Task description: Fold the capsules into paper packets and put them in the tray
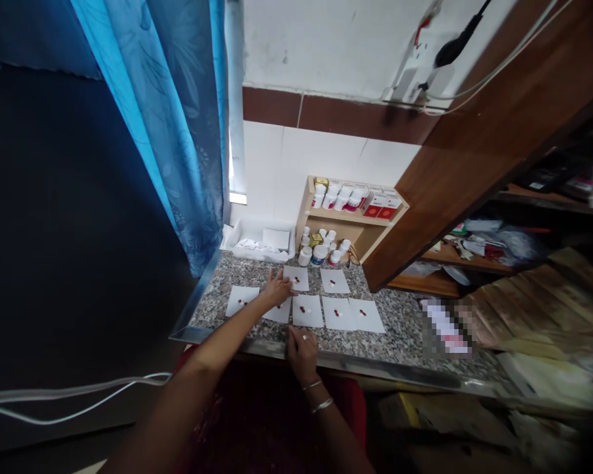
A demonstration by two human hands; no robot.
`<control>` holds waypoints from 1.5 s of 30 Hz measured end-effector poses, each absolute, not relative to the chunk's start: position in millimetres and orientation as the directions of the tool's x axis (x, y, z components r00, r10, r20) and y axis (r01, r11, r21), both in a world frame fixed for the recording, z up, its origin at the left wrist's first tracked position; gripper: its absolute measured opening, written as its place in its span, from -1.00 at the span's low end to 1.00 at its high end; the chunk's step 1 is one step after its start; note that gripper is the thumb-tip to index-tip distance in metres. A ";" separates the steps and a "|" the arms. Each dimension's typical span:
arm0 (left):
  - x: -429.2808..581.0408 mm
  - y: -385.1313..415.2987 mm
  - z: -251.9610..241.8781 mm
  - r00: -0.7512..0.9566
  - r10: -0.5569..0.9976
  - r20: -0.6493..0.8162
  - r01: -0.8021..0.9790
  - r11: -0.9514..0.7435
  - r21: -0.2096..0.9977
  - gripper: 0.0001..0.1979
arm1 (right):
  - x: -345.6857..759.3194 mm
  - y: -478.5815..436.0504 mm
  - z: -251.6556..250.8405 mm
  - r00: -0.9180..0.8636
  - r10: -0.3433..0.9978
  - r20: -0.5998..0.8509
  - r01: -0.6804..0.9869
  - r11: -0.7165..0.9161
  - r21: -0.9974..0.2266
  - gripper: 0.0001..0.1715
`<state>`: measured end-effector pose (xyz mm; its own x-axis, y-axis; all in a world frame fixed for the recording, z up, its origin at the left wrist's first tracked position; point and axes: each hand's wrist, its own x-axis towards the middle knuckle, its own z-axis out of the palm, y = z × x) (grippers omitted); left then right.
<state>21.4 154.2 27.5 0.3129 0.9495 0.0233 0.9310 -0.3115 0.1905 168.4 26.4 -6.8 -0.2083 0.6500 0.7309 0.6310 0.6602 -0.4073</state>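
Observation:
My left hand [277,289] reaches over the speckled counter with its fingers spread, at the edge of a white paper square [301,272] bearing small pills. Beneath that hand lies another paper square [275,315], partly covered. Close to the counter's front edge, my right hand [303,350] rests with curled fingers and a ring; whether anything is inside it is hidden. Just beyond it is a middle paper square [307,319] with dark red pills and a pale one. More squares lie around: one at left [234,303], one at back right [336,283], and two overlapping at right [370,322].
A white plastic tray [234,247] with paper pieces stands at the back left. Beside it, a small wooden shelf [352,220] holds bottles and red-and-white boxes, with more bottles [319,255] below. A blue curtain [178,131] hangs left; brown packets [514,309] are stacked right.

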 end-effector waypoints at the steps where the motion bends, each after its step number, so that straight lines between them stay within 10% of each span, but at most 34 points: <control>1: 16.3 153.1 28.2 0.310 0.951 0.020 0.933 -0.308 0.189 -0.70 | 168.8 26.8 -4.6 -0.197 0.655 0.730 0.631 0.654 -0.417 -0.75; 19: -48.9 153.8 35.1 0.210 0.976 0.052 0.955 -0.216 0.201 -0.76 | 158.8 164.0 45.9 -0.555 0.744 0.371 0.762 0.634 -0.131 -0.81; 45: -33.0 166.4 21.3 0.158 0.979 0.128 0.915 -0.194 0.354 -0.82 | 133.8 192.2 32.7 -0.668 0.743 0.028 0.740 0.668 -0.077 -0.75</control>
<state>-33.0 166.4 21.3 0.1585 0.9791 0.1276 0.9150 -0.1942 0.3535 133.8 192.2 32.7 -0.6683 0.7434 0.0281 0.7401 0.6681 -0.0768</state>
